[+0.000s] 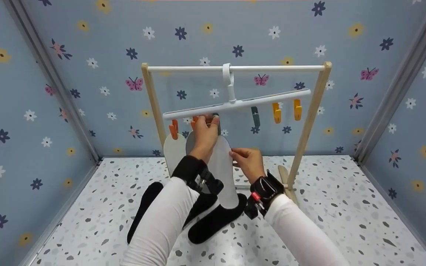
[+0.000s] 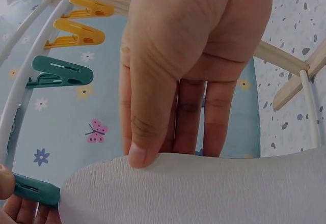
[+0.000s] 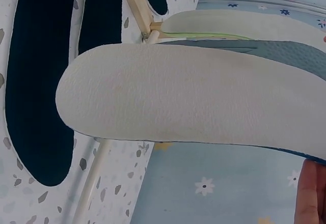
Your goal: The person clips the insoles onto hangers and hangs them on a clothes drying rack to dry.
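Observation:
My left hand (image 1: 205,138) is raised under the white hanger bar (image 1: 272,99), its thumb and fingers pinching a green clothespin (image 2: 36,190). That clothespin meets the rounded top end of a pale insole (image 1: 225,171), which hangs down lengthwise. My right hand (image 1: 250,162) pinches the insole's right edge near its upper part, thumb on the pale face and fingers behind. Just left of it hang a grey insole (image 3: 285,53), mostly behind my left hand and the pale insole, and another pale insole (image 1: 174,149) under an orange clothespin (image 1: 173,130).
The hanger hooks over a white-railed wooden rack (image 1: 279,68) and tilts, right end higher. To its right hang another green clothespin (image 1: 255,117) and two yellow clothespins (image 1: 276,113). Several black insoles (image 1: 215,225) lie on the speckled surface below. Flower-patterned walls (image 1: 31,147) surround it.

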`<act>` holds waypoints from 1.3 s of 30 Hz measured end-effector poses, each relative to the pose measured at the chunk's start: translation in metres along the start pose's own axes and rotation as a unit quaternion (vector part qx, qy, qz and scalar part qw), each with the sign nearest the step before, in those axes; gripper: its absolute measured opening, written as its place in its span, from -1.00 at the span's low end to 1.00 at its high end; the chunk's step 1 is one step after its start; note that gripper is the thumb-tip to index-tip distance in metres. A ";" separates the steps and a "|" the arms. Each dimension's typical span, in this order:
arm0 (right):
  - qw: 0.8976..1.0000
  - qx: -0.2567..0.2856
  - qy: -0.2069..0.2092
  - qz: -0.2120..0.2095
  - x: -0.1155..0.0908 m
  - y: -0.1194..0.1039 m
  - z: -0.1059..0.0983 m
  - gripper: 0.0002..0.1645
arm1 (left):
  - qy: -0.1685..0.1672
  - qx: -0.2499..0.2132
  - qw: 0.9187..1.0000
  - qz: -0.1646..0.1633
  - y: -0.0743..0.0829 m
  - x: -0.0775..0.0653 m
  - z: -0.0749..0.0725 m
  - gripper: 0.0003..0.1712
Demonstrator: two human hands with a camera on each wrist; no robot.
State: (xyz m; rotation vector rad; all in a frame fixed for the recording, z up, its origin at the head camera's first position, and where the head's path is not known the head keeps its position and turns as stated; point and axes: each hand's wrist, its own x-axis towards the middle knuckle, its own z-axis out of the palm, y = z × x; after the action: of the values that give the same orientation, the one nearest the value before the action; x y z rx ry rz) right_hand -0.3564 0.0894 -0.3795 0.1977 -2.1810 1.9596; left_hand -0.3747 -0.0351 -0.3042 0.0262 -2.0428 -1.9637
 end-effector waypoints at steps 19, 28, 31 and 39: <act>1.000 0.022 0.014 0.006 0.004 -0.005 0.000 -0.78 | -0.005 0.008 1.000 0.001 -0.002 0.000 -0.002 -0.68; 0.999 0.015 0.030 0.001 0.005 -0.009 0.001 -0.78 | -0.011 0.001 1.000 0.008 0.000 0.000 -0.002 -0.74; 0.999 0.018 0.034 -0.001 0.005 -0.010 0.001 -0.78 | -0.009 0.004 1.000 0.012 0.000 0.000 -0.003 -0.75; 0.999 0.029 0.029 -0.008 0.006 -0.009 0.002 -0.78 | -0.010 0.002 1.000 0.014 -0.002 0.000 -0.003 -0.75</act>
State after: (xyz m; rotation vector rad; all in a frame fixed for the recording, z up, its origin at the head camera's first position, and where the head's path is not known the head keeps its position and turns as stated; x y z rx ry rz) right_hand -0.3598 0.0866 -0.3694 0.1650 -2.0809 1.9959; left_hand -0.3743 -0.0377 -0.3058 -0.0226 -2.0490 -1.9503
